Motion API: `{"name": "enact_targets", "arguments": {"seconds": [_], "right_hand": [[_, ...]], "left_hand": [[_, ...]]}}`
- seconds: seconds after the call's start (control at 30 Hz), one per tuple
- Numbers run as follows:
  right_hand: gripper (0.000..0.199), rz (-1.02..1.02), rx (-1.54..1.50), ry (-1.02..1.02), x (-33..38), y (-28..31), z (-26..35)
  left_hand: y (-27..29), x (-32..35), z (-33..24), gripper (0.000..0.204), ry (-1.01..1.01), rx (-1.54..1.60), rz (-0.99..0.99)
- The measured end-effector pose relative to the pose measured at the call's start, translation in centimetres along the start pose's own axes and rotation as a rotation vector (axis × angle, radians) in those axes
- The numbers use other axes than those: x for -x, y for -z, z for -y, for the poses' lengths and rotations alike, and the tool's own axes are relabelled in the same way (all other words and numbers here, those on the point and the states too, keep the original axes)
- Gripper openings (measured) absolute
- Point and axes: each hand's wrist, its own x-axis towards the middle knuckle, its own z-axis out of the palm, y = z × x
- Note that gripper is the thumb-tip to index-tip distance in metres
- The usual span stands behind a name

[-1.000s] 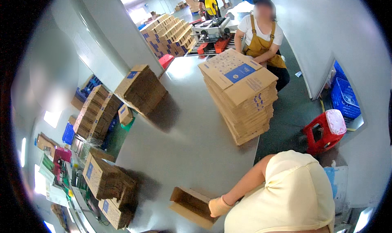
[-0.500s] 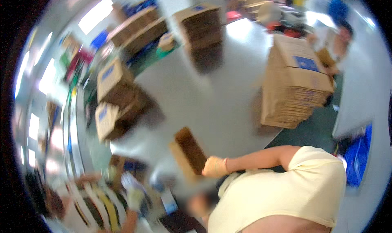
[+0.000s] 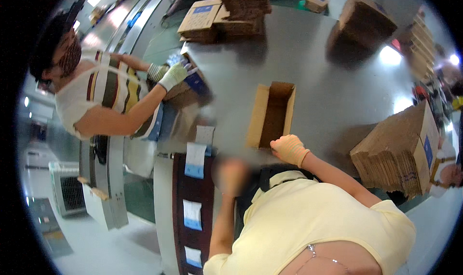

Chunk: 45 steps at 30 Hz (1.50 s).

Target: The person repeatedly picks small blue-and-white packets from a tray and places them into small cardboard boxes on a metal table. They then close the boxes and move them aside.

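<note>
An open brown cardboard box (image 3: 272,115) lies on the grey table (image 3: 333,89) in front of me. My right hand (image 3: 289,149), in a pale yellow glove, is curled on the box's near end. My left hand (image 3: 230,176) is a blur at the table's near edge, left of the box; what it holds is unclear. Just left of it, white slips with blue bands (image 3: 195,160) lie on a dark strip (image 3: 193,212).
A co-worker in a striped top stands at the left, one gloved hand (image 3: 172,75) on a low pile of flat boxes (image 3: 190,84). Stacks of flat cardboard stand at the right (image 3: 400,154), far right (image 3: 366,19) and far middle (image 3: 241,7). A grey rail (image 3: 103,188) runs along the left.
The view has swung to the left, so the co-worker and the dark strip of slips now show. My right hand has stayed at the open box.
</note>
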Motion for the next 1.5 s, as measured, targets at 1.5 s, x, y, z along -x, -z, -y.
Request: {"name": "enact_targets", "arguments": {"seconds": [1.5], "right_hand": [[0.014, 0.023, 0.054, 0.022, 0.1, 1.3, 0.6]], "left_hand": [[1.9, -5.4, 19.8, 0.053, 0.8, 0.924, 0.138]]}}
